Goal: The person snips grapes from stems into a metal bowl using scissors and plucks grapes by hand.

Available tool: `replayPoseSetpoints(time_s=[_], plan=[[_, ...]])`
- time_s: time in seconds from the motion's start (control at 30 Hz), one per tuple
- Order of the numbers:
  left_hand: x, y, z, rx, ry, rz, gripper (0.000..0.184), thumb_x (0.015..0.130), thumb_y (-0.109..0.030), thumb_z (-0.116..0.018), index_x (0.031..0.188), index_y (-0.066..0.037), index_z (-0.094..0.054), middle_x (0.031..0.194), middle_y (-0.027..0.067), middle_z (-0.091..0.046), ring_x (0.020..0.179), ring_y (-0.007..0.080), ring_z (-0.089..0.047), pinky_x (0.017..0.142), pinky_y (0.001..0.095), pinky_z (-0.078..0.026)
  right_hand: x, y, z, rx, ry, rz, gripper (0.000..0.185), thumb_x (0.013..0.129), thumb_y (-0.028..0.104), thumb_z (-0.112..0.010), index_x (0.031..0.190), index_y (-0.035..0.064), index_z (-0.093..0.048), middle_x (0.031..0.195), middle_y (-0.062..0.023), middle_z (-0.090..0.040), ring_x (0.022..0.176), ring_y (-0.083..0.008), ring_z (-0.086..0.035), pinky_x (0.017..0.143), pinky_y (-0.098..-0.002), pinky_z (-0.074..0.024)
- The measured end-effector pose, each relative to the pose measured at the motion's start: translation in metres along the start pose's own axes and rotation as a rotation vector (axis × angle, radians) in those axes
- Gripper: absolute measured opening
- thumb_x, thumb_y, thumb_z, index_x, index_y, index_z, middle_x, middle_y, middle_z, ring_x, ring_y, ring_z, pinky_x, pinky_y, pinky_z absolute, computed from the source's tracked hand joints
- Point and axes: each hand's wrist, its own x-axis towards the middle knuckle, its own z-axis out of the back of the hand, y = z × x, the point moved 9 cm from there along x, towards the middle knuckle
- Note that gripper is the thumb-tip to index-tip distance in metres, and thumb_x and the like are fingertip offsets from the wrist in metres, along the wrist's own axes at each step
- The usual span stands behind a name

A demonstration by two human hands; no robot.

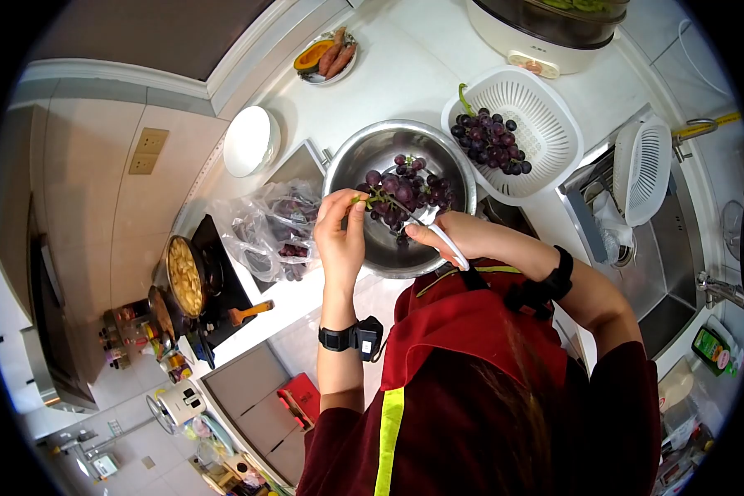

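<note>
My left hand (pixel 341 227) pinches the green stem (pixel 362 199) of a bunch of dark purple grapes (pixel 401 188). The bunch hangs in a round steel bowl (pixel 349 142), and several grapes lie below it. In my right hand (pixel 463 234) is a pair of scissors (pixel 448 241) with white handles. Their blades point up and left among the grapes near the stem; whether they are parted I cannot tell. Right of the bowl, a white basket (pixel 546 112) holds another bunch of grapes (pixel 492 142). A clear plastic bag (pixel 252 223) with more grapes lies left of the bowl.
A white bowl (pixel 250 142) and a plate of pumpkin and sweet potatoes (pixel 336 58) stand behind on the counter. To the right is a sink (pixel 665 248) with a white strainer (pixel 641 169). A pan of food (pixel 185 275) sits on the stove at left. A steamer (pixel 546 37) stands at the back.
</note>
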Motion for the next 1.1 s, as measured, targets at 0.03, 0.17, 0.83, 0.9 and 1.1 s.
replayPoseSetpoints(time_s=[0.03, 0.17, 0.83, 0.9, 1.1], plan=[[0.0, -0.001, 0.0, 0.004, -0.001, 0.002, 0.009, 0.085, -0.002, -0.058, 0.091, 0.001, -0.064, 0.093, 0.0103, -0.061, 0.084, 0.0198, -0.059, 0.075, 0.0281, -0.047, -0.002, 0.003, -0.001, 0.008, 0.011, 0.021, 0.078, 0.08, 0.074, -0.038, 0.045, 0.0053, -0.048, 0.041, -0.0083, -0.047, 0.041, -0.0195, -0.054, 0.042, -0.0295, -0.0425], [0.0, -0.002, 0.004, -0.027, -0.009, 0.026, 0.009, 0.085, -0.003, -0.058, 0.091, 0.001, -0.064, 0.092, 0.0102, -0.061, 0.085, 0.0201, -0.059, 0.076, 0.0282, -0.046, -0.016, 0.002, -0.005, -0.034, 0.069, -0.023, 0.077, 0.079, 0.074, -0.04, 0.046, 0.0055, -0.047, 0.042, -0.0077, -0.048, 0.041, -0.0187, -0.054, 0.043, -0.029, -0.0429], [0.002, -0.016, -0.005, 0.001, 0.079, -0.053, 0.007, 0.085, -0.001, -0.058, 0.09, 0.0, -0.063, 0.092, 0.0101, -0.06, 0.082, 0.0214, -0.059, 0.073, 0.0288, -0.046, -0.021, 0.025, 0.018, -0.308, -0.097, -0.037, 0.072, 0.08, 0.068, -0.045, 0.07, 0.0, -0.065, 0.063, -0.0198, -0.059, 0.065, -0.0333, -0.06, 0.06, -0.0399, -0.0447], [0.002, -0.015, -0.005, -0.004, 0.079, -0.048, 0.007, 0.085, -0.001, -0.058, 0.09, 0.0, -0.063, 0.092, 0.0101, -0.06, 0.083, 0.0214, -0.059, 0.073, 0.0288, -0.046, -0.018, 0.022, 0.019, -0.272, -0.119, 0.006, 0.071, 0.08, 0.068, -0.045, 0.07, 0.0002, -0.064, 0.062, -0.0196, -0.059, 0.064, -0.033, -0.06, 0.06, -0.04, -0.0444], [0.002, -0.01, -0.003, 0.004, 0.071, -0.05, 0.007, 0.085, -0.001, -0.057, 0.09, 0.0, -0.063, 0.093, 0.0103, -0.06, 0.083, 0.0217, -0.06, 0.074, 0.0288, -0.047, -0.011, 0.022, 0.023, -0.257, -0.162, 0.05, 0.07, 0.079, 0.066, -0.052, 0.07, -0.0026, -0.06, 0.063, -0.0177, -0.058, 0.062, -0.0282, -0.058, 0.059, -0.0368, -0.0443]])
